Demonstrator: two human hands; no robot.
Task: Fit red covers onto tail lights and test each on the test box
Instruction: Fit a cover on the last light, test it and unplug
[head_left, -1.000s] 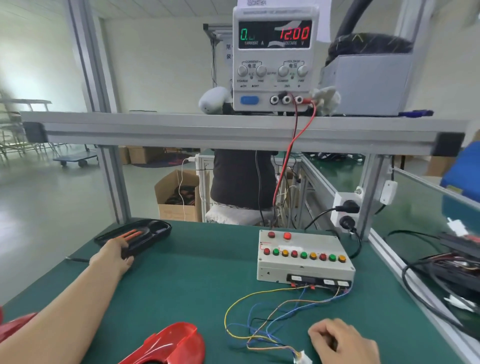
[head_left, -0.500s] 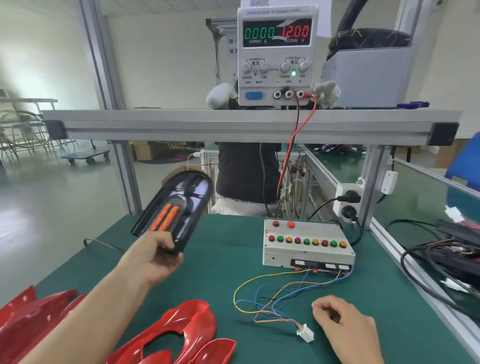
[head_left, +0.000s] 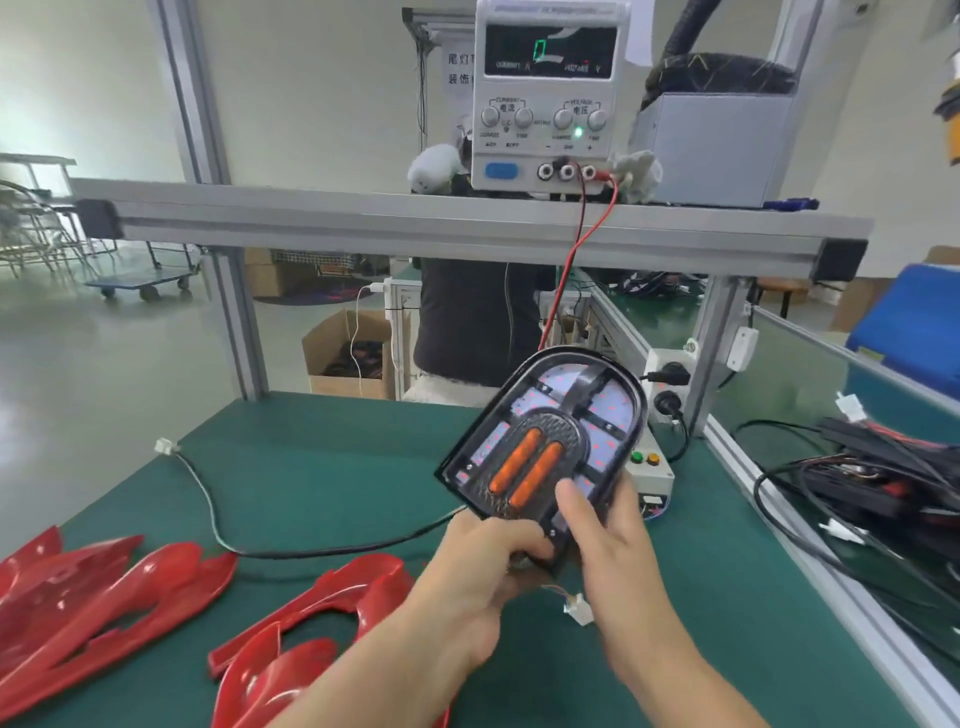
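While the left hand (head_left: 488, 558) grips its lower end, the tail light (head_left: 545, 441) tilts above the green table (head_left: 322, 483), hiding most of the test box (head_left: 652, 467). Right hand (head_left: 608, 540) clasps its lower right edge, thumb on front. Red covers (head_left: 104, 587) lie near left.

Both forearms bare, entering from bottom edge, converging toward centre right. Left hand (head_left: 485, 558) raised off the worktop, back of hand to camera, fingers (head_left: 524, 543) curled round near end of tail light (head_left: 545, 441), gripping it. Right hand (head_left: 605, 540) alongside on the right, just beside the left, thumb laid across the light's face, remaining fingers wrapped behind its lower right edge, mostly hidden. Wrists roughly straight. Right hand slightly motion-blurred.
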